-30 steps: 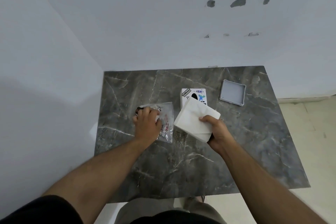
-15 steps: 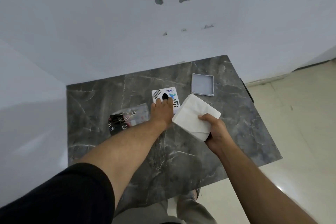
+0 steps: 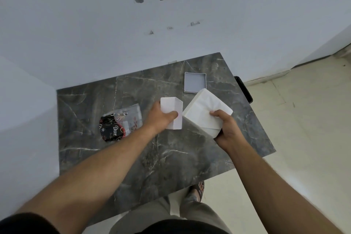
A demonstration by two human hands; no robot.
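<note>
the left hand (image 3: 161, 118) is gripping the small white box (image 3: 171, 108) on end above the marble table (image 3: 171, 157), just left of the tilted larger white box (image 3: 203, 108), which the right hand (image 3: 226, 129) is clamping by its near corner.

White box (image 3: 204, 113), white carton (image 3: 171, 113) — grey-veined marble table (image 3: 133, 167) — pale grey lid (image 3: 194, 82).
</note>
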